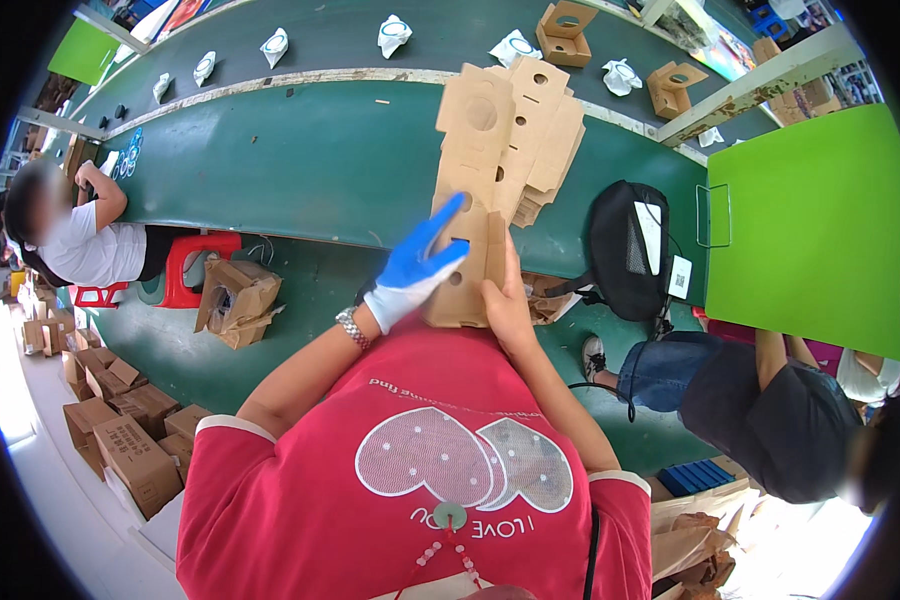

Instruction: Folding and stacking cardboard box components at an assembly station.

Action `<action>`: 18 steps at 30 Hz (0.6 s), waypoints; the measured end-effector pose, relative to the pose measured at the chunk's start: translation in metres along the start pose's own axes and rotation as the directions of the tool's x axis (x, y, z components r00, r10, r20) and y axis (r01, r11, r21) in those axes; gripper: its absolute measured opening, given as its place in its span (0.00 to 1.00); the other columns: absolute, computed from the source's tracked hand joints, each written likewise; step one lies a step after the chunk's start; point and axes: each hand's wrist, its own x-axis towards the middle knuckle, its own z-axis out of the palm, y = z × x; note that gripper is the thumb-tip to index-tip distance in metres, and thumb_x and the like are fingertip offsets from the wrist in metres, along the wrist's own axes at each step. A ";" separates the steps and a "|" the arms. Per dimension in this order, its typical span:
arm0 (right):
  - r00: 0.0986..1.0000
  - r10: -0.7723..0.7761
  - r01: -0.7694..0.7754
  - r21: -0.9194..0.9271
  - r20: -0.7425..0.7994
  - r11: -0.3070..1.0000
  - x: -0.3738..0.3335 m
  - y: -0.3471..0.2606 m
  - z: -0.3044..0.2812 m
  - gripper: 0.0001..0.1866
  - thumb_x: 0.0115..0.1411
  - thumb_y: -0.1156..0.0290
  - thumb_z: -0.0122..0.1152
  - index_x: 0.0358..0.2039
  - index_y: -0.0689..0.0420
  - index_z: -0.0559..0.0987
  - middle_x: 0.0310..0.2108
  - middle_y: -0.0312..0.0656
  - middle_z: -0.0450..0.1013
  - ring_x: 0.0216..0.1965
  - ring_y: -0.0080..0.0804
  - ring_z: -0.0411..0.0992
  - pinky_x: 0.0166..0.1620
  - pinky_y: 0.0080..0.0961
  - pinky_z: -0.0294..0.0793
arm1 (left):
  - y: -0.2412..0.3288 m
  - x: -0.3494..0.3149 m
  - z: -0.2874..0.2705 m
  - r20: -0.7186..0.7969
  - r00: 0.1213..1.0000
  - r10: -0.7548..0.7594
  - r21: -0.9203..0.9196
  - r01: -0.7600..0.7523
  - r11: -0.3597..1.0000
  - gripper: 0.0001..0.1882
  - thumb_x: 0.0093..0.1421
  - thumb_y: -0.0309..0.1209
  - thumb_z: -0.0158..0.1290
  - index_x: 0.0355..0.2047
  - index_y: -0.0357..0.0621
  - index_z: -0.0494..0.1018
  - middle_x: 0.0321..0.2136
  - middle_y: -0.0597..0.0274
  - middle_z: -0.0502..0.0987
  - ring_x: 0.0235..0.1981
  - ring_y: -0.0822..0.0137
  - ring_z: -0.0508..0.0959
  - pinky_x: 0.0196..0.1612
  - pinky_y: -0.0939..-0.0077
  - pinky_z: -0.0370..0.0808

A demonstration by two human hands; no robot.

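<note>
A flat brown cardboard box blank [478, 165] with round cut-outs stretches from the front of my body over the green table. My right hand [508, 305], bare, grips its near right edge, the thumb on top and the other fingers partly hidden behind a raised side flap. In a white glove with blue fingers, my left hand [418, 268] lies over the left side of the blank. Its fingers are spread apart and hold nothing. Beneath and to the right of this blank, a fanned stack of similar cardboard blanks [542, 125] rests on the table.
A black mesh bag [625, 240] lies right of the stack, beside a bright green panel [810, 230]. Beyond the table [300, 150], a dark conveyor [340, 42] carries white wrapped items and open boxes [565, 38]. One person [100, 220] sits far left; another [770, 420] is at right.
</note>
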 end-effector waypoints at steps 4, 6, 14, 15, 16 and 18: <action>0.998 -0.029 0.038 -0.141 0.063 0.989 -0.002 -0.004 -0.018 0.26 0.60 0.77 0.51 0.60 0.56 0.70 0.63 0.52 0.57 0.67 0.44 0.54 0.67 0.35 0.54 | -0.044 -0.004 -0.003 0.105 0.993 0.058 -0.100 -0.047 0.994 0.20 0.67 0.30 0.51 0.59 0.45 0.69 0.51 0.59 0.75 0.48 0.69 0.75 0.52 0.71 0.71; 0.994 -0.105 0.112 -0.292 0.039 0.950 0.005 -0.002 -0.023 0.16 0.66 0.69 0.53 0.53 0.55 0.77 0.64 0.52 0.56 0.66 0.43 0.56 0.66 0.35 0.57 | -0.051 -0.003 -0.004 0.154 0.987 0.037 -0.155 -0.013 0.988 0.18 0.67 0.29 0.51 0.56 0.43 0.72 0.50 0.60 0.75 0.48 0.68 0.75 0.51 0.72 0.71; 0.982 -0.117 0.096 -0.140 -0.150 0.985 0.031 -0.002 -0.002 0.11 0.68 0.65 0.54 0.38 0.58 0.81 0.51 0.52 0.72 0.62 0.44 0.64 0.62 0.34 0.62 | -0.017 0.018 0.012 -0.353 0.935 0.003 -0.202 -0.080 0.976 0.28 0.66 0.25 0.51 0.66 0.42 0.59 0.59 0.57 0.68 0.52 0.66 0.73 0.55 0.72 0.71; 0.970 -0.127 0.117 -0.060 -0.208 0.991 0.033 -0.002 0.002 0.09 0.67 0.67 0.56 0.40 0.59 0.78 0.47 0.47 0.73 0.56 0.37 0.68 0.56 0.29 0.66 | -0.011 0.020 0.013 -0.345 0.938 -0.031 -0.259 -0.064 0.964 0.35 0.65 0.25 0.53 0.69 0.40 0.51 0.63 0.55 0.62 0.52 0.66 0.73 0.57 0.72 0.70; 0.968 -0.124 0.115 -0.057 -0.216 0.992 0.035 -0.001 0.002 0.09 0.67 0.67 0.56 0.40 0.59 0.78 0.47 0.47 0.73 0.56 0.37 0.68 0.56 0.29 0.66 | -0.011 0.022 0.013 -0.337 0.941 -0.030 -0.256 -0.061 0.965 0.35 0.65 0.25 0.53 0.69 0.40 0.51 0.63 0.55 0.62 0.52 0.66 0.73 0.57 0.72 0.70; 0.950 0.027 0.045 0.222 -0.311 0.974 0.034 0.008 0.004 0.10 0.66 0.70 0.58 0.45 0.60 0.74 0.41 0.40 0.71 0.46 0.26 0.67 0.50 0.22 0.68 | -0.022 0.024 0.017 -0.249 0.967 0.052 -0.293 -0.127 0.948 0.30 0.64 0.26 0.54 0.65 0.38 0.58 0.59 0.56 0.68 0.50 0.68 0.75 0.53 0.74 0.72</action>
